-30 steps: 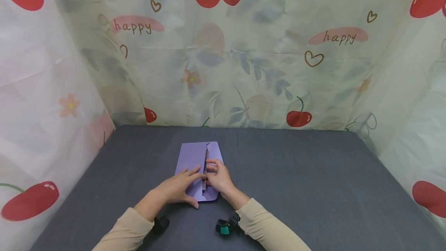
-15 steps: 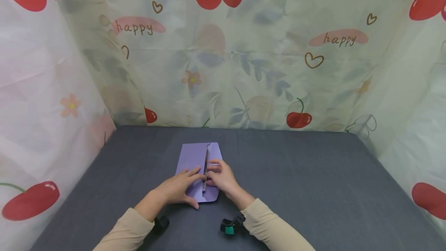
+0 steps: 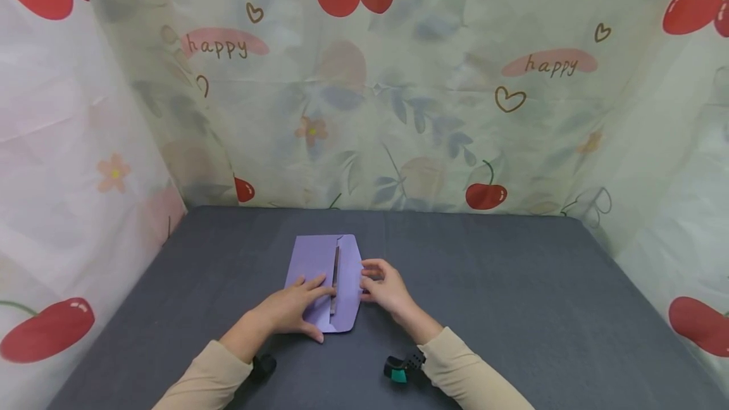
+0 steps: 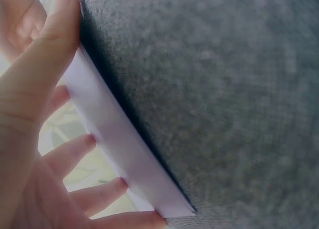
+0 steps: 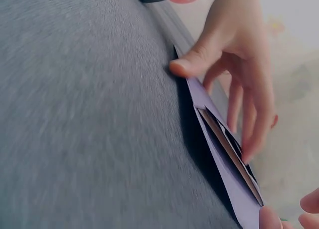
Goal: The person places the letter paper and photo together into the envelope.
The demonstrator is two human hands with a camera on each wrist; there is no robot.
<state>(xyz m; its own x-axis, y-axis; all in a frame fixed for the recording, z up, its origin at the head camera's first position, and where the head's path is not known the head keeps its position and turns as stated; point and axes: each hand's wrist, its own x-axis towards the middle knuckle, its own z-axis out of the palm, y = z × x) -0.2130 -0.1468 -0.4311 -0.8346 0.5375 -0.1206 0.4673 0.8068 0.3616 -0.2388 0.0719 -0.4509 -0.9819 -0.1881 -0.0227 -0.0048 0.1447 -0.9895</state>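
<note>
A purple envelope [image 3: 310, 258] lies on the grey table, its flap [image 3: 347, 283] folded out to the right. Along the gaping mouth shows a thin brown-edged insert [image 5: 227, 144], with dark and pale layers behind it; its kind cannot be told. My left hand [image 3: 296, 305] rests spread over the envelope's body, thumb at the near edge and fingertips by the mouth. My right hand [image 3: 390, 290] is at the flap's outer edge, fingers loosely bent. In the right wrist view, that hand's thumb and a fingertip stand apart from each other beside the flap.
Dark grey cloth covers the table [image 3: 484, 296]. Behind and at both sides hangs a printed curtain [image 3: 421, 112] with cherries and "happy" lettering. A black strap device with a green patch [image 3: 398, 372] sits below the right wrist; another black device [image 3: 263, 367] is at the left wrist.
My right hand has moved right, from the envelope's mouth across the flap to its outer edge, uncovering the flap. The left hand and the envelope have stayed nearly still.
</note>
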